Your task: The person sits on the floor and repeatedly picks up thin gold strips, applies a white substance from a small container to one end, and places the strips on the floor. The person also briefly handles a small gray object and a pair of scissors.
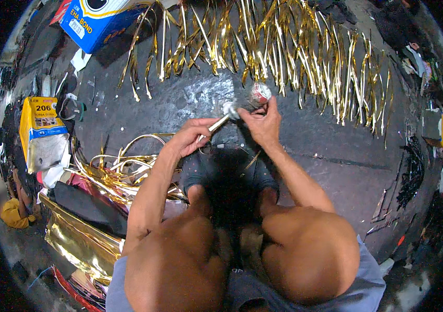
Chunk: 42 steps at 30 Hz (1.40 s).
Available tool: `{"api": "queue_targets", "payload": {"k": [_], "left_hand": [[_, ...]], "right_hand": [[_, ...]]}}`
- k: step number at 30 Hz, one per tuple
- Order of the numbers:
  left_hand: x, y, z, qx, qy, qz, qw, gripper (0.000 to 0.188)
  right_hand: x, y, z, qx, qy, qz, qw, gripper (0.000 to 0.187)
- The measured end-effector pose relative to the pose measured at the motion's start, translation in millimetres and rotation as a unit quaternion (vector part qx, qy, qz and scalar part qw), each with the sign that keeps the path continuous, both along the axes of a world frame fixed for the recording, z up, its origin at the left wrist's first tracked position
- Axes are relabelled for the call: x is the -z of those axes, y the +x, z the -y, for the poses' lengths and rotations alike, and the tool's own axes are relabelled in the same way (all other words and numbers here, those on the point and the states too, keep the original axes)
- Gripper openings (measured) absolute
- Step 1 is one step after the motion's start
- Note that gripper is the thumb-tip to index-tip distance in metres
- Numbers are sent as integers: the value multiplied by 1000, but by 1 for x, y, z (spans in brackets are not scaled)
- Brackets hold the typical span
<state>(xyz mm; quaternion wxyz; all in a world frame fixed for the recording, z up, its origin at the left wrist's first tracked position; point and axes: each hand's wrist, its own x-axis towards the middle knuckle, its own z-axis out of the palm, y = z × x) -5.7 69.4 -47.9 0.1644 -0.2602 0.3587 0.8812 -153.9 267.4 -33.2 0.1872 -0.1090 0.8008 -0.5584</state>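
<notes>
My left hand pinches a narrow gold strip between thumb and fingers, its far end slanting up to the right. My right hand is closed around a small greyish cylinder with a red and white end; motion blurs its body, and its kind is unclear. A whitish tip meets the strip's end near my right thumb. Just beyond both hands, many gold strips hang side by side like a fringe over the dark work surface.
Looped gold strips are heaped left of my left forearm, with a gold sheet nearer. A yellow, blue and silver can stands at left, a blue and white can at far left. Another person in yellow appears at the left edge.
</notes>
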Motion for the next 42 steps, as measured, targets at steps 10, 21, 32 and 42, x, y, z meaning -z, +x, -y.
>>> {"api": "queue_targets", "payload": {"k": [10,21,32,42], "left_hand": [[44,-59,14,95,-548,-10,831,10],[-13,-62,-12,66,-642,-197,738,63],[-13,-72,-22,122,-693,-157,693,69],[0,-57,-19,73,-748,-172,636,49]], "right_hand": [[-2,-20,-4,-21,22,-59,998,79],[27,0,7,-187,85,-245,948,65],[119,-45,4,-27,17,193,981,39],[-125,-71,-71,92,-476,377,789,25]]}}
